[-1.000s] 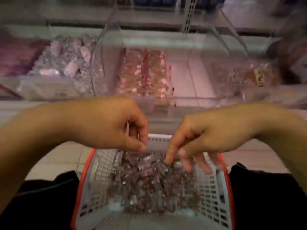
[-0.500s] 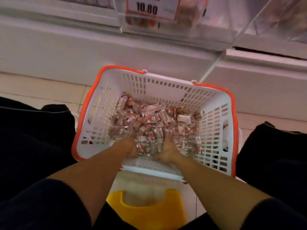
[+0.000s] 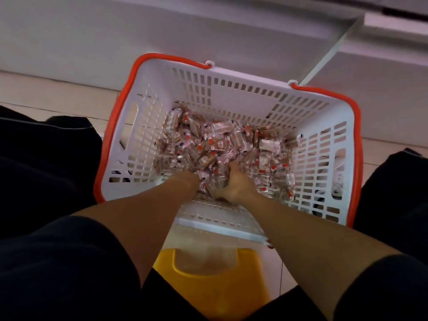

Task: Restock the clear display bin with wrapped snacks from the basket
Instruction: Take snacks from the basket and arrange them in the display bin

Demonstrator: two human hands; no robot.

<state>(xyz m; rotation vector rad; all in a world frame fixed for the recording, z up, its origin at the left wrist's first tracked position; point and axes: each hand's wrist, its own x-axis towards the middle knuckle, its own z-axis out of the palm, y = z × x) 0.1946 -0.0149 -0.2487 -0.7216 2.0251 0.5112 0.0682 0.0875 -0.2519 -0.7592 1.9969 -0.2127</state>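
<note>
The only print in view is on the small clear-and-brown wrapped snacks [image 3: 222, 151] heaped in the white slotted plastic basket with the orange rim [image 3: 231, 93]. Several wrappers carry pale characters on a brown panel beside a red mark, as on one near the middle of the heap [image 3: 218, 144] and one lower down [image 3: 206, 159]. The characters are too small and blurred to read. No numbers or price signs can be made out.

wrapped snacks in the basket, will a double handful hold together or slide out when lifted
Likely slippery: the wrapped snacks look glossy and lie loose in the basket. Small and probably light, so some may spill between the left hand and right hand.
</note>
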